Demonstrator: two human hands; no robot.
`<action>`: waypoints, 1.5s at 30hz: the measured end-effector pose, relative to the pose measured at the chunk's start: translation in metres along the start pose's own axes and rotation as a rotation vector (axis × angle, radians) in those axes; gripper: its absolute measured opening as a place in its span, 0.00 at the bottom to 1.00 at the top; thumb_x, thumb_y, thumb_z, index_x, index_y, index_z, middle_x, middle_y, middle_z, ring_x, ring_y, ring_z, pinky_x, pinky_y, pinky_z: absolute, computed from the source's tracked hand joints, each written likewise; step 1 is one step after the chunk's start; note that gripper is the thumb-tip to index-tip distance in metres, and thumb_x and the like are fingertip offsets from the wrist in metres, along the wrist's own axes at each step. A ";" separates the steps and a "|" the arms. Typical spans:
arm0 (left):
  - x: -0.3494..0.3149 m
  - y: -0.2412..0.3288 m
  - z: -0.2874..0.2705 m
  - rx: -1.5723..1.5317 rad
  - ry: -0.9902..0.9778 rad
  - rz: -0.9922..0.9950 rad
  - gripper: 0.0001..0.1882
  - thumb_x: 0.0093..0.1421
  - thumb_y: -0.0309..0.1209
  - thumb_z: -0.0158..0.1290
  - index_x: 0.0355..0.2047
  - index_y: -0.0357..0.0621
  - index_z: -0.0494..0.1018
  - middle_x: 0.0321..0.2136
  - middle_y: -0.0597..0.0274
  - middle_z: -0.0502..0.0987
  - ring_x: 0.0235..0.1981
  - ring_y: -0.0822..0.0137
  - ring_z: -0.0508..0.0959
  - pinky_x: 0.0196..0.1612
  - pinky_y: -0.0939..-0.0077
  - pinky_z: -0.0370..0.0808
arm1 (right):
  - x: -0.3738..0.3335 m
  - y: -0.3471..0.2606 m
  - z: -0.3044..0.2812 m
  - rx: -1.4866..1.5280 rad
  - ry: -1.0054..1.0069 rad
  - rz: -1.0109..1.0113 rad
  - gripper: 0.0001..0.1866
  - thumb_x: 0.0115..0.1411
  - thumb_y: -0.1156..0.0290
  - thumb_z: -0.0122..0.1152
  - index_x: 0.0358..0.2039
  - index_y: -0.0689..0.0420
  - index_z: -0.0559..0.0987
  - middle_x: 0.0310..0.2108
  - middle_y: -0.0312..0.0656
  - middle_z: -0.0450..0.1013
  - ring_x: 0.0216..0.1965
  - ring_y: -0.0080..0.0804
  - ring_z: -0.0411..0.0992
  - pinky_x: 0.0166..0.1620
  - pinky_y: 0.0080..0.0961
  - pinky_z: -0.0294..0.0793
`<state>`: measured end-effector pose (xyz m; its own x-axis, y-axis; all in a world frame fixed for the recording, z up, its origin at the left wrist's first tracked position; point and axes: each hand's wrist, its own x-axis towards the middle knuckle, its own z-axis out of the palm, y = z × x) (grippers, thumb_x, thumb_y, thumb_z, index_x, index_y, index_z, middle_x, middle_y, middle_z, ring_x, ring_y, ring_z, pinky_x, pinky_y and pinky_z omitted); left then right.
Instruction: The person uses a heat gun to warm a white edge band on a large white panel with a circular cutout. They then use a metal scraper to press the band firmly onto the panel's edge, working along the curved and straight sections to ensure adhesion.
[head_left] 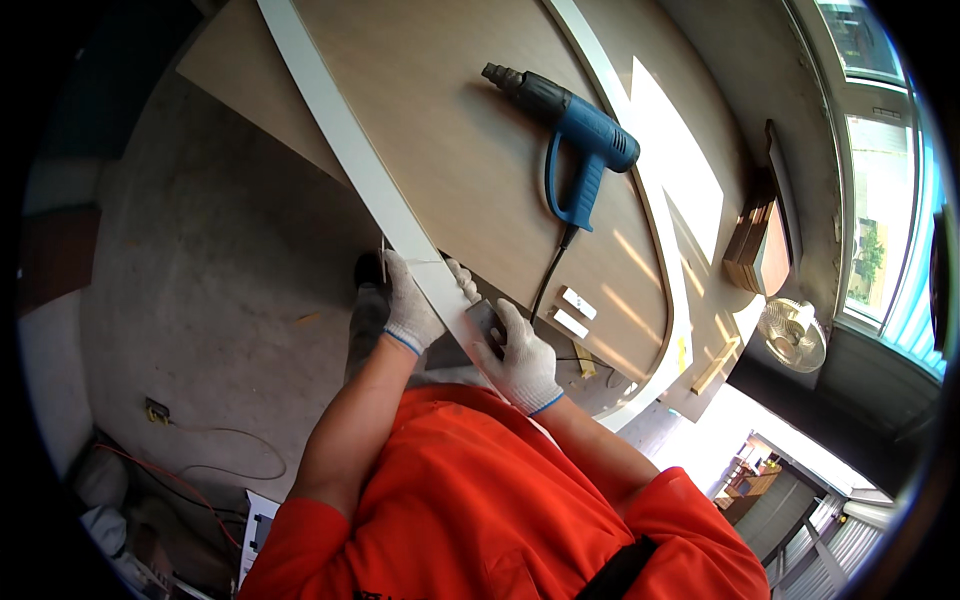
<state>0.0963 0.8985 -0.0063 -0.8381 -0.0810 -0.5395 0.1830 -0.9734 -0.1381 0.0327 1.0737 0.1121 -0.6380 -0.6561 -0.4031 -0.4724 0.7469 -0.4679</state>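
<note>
A long white strip [345, 150] runs from the far left of the table down to my body. My left hand [412, 305], in a white knit glove, grips it from below, fingertips showing past its right edge. A thin pale sliver sticks up by that thumb; I cannot tell what it is. My right hand [525, 365], also gloved, is closed round a dark grey block [484, 318] that rests against the strip's face. A blue heat gun [585, 135] lies on the table beyond, its nozzle to the left and its cord running back toward my right hand.
The brown tabletop [450, 100] also bears a curved white strip [660, 230] on the right and two small white blocks [571, 322]. A stack of boards [758, 245] and a fan [792, 335] stand near the window. Cables [235, 432] lie on the floor at lower left.
</note>
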 end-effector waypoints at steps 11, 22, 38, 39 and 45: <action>0.001 -0.002 0.002 0.056 0.186 0.087 0.59 0.48 0.93 0.33 0.35 0.43 0.74 0.27 0.53 0.76 0.32 0.50 0.78 0.40 0.53 0.78 | 0.001 -0.006 0.008 -0.082 0.127 -0.227 0.29 0.66 0.57 0.70 0.65 0.53 0.77 0.43 0.47 0.80 0.34 0.47 0.83 0.32 0.42 0.83; 0.003 -0.006 0.002 0.028 0.203 0.199 0.56 0.56 0.89 0.35 0.55 0.49 0.72 0.40 0.56 0.79 0.42 0.53 0.81 0.47 0.54 0.82 | 0.048 -0.038 0.007 -0.161 0.003 -0.165 0.34 0.71 0.51 0.61 0.73 0.51 0.69 0.38 0.51 0.80 0.32 0.53 0.83 0.32 0.48 0.81; 0.008 -0.003 -0.021 0.085 0.090 0.213 0.57 0.57 0.88 0.35 0.63 0.52 0.69 0.45 0.56 0.79 0.44 0.54 0.82 0.47 0.57 0.83 | 0.041 -0.035 0.006 -0.142 0.005 -0.129 0.32 0.68 0.50 0.65 0.67 0.53 0.77 0.37 0.51 0.81 0.34 0.52 0.83 0.35 0.47 0.82; 0.008 -0.004 -0.026 0.060 0.076 0.212 0.57 0.58 0.88 0.35 0.64 0.52 0.68 0.47 0.56 0.78 0.45 0.53 0.81 0.48 0.56 0.83 | 0.040 -0.034 0.005 -0.137 0.006 -0.123 0.31 0.67 0.50 0.66 0.66 0.52 0.77 0.37 0.50 0.81 0.34 0.52 0.83 0.36 0.47 0.82; -0.001 -0.009 0.006 0.162 0.290 0.254 0.57 0.60 0.86 0.34 0.69 0.52 0.66 0.58 0.56 0.76 0.57 0.53 0.78 0.61 0.53 0.78 | 0.069 -0.046 0.006 -0.140 0.117 -0.168 0.27 0.63 0.53 0.68 0.61 0.49 0.81 0.36 0.49 0.81 0.35 0.50 0.83 0.36 0.47 0.81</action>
<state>0.0921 0.9055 0.0002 -0.5932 -0.2821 -0.7540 0.2631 -0.9531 0.1496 0.0144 0.9939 0.1008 -0.6059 -0.7612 -0.2312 -0.6523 0.6417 -0.4034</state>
